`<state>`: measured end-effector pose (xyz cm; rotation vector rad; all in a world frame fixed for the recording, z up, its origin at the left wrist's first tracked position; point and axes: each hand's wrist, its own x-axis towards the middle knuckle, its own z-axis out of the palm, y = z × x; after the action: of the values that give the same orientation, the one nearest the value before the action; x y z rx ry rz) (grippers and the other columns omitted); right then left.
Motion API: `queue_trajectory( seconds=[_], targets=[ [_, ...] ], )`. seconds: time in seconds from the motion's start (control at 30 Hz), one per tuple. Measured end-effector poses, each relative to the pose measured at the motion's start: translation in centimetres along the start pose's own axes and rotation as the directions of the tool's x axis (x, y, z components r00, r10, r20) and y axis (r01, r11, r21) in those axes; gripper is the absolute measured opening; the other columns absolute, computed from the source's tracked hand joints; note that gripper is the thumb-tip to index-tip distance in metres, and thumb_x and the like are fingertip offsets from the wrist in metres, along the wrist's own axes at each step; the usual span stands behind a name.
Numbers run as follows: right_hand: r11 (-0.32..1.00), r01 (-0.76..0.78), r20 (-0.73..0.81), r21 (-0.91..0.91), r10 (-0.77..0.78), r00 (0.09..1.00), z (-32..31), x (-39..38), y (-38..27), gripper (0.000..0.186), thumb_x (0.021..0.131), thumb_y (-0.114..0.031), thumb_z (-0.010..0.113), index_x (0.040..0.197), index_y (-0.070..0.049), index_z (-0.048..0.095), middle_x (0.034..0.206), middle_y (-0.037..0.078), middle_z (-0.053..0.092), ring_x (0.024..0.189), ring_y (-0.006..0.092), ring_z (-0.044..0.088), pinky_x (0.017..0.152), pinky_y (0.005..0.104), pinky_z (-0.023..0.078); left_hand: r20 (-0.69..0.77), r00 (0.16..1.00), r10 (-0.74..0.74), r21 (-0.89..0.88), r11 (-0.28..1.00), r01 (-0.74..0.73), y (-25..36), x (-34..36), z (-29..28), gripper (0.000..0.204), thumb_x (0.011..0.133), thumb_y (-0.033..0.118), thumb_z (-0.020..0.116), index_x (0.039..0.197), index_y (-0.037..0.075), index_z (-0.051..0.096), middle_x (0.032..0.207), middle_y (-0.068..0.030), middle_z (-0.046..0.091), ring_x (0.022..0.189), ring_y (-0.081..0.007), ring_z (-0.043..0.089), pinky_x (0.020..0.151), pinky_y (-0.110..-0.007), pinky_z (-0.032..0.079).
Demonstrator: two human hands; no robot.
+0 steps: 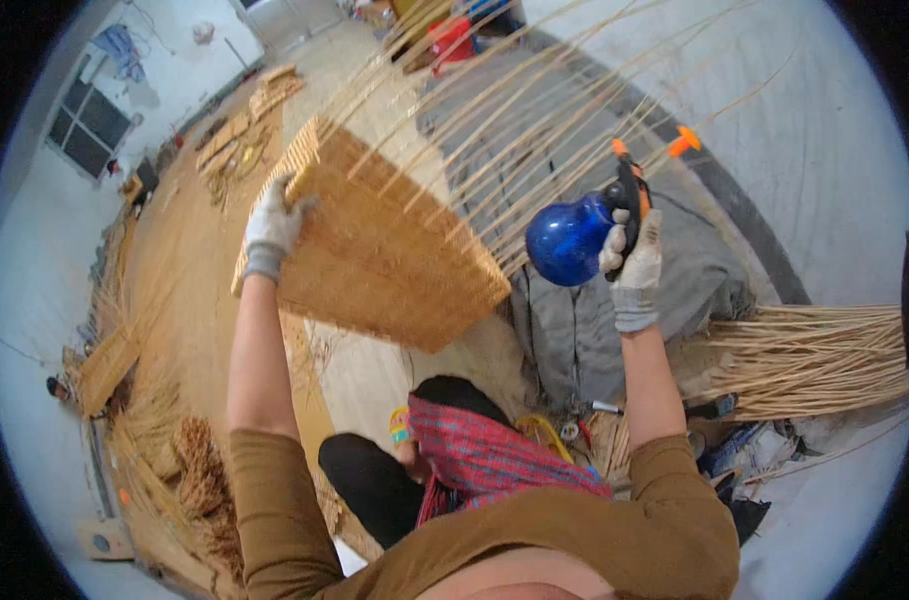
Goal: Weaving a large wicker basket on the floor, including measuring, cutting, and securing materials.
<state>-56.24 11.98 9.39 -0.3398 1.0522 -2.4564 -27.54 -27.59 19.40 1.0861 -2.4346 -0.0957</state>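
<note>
A tan woven wicker piece (384,250), box-like with a thick braided edge, is tilted up in front of me. Gloved in white and grey, my left hand (277,232) grips its left upper edge, fingers wrapped over the rim. Long loose wicker strands (534,125) fan out from its right side toward the upper right. My right hand (636,262), also gloved, is closed round the neck and trigger of a spray bottle (566,242) with a round blue body and black and orange head. The bottle is beside the strands; whether it touches them I cannot tell.
A grey cloth (564,345) is spread under the strands. To the right lies a bundle of wicker rods (814,360), with tools and clutter below it. Red plaid fabric (504,445) covers my lap. Wicker scraps (199,470) litter the left floor; a red container (451,42) stands far off.
</note>
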Motion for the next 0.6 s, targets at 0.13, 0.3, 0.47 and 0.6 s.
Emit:
queue_trajectory(
  seconds=[0.13, 0.3, 0.47, 0.6],
  targets=[
    [0.934, -0.334, 0.126, -0.128, 0.349, 0.929, -1.3, -3.7, 5.6, 0.053, 0.093, -0.059, 0.048, 0.09, -0.006, 0.059, 0.057, -0.001, 0.048, 0.04, 0.0097, 0.04, 0.034, 0.0248, 0.032, -0.024, 0.999, 0.042, -0.028, 0.999, -0.043, -0.9, 0.5, -0.2, 0.054, 0.084, 0.041, 0.068, 0.128, 0.015, 0.051, 0.113, -0.0152, 0.066, 0.102, -0.0316, 0.064, 0.085, -0.039, 0.049],
    [0.758, -0.596, 0.075, -0.267, 0.632, 0.771, -2.8, -8.6, 11.9, 0.057, 0.091, -0.063, 0.047, 0.087, -0.007, 0.058, 0.056, -0.001, 0.048, 0.038, 0.0113, 0.041, 0.034, 0.0273, 0.033, 0.003, 1.0, 0.015, -0.178, 0.984, -0.015, -3.2, 1.1, -0.2, 0.052, 0.085, 0.04, 0.068, 0.128, 0.016, 0.051, 0.109, -0.0141, 0.067, 0.099, -0.0298, 0.065, 0.082, -0.037, 0.049],
    [0.838, -0.521, -0.104, -0.163, 0.511, 0.853, -6.7, -7.2, 9.8, 0.052, 0.09, -0.061, 0.051, 0.087, -0.01, 0.059, 0.056, -0.003, 0.049, 0.039, 0.01, 0.04, 0.033, 0.0254, 0.032, -0.035, 0.998, 0.044, -0.161, 0.986, -0.049, -6.3, 1.2, -0.1, 0.05, 0.085, 0.038, 0.069, 0.126, 0.016, 0.051, 0.108, -0.0126, 0.068, 0.098, -0.0285, 0.066, 0.082, -0.037, 0.049],
    [0.984, -0.178, -0.21, 0.017, 0.178, 0.961, -9.3, -2.6, 4.8, 0.056, 0.085, -0.065, 0.055, 0.093, -0.01, 0.059, 0.057, -0.004, 0.045, 0.041, 0.0099, 0.037, 0.036, 0.0248, 0.031, 0.053, 0.998, -0.022, -0.34, 0.94, 0.039, -8.2, 1.5, -0.2, 0.044, 0.088, 0.029, 0.067, 0.126, 0.012, 0.051, 0.109, -0.0121, 0.068, 0.097, -0.0214, 0.065, 0.084, -0.033, 0.049]
  ],
)
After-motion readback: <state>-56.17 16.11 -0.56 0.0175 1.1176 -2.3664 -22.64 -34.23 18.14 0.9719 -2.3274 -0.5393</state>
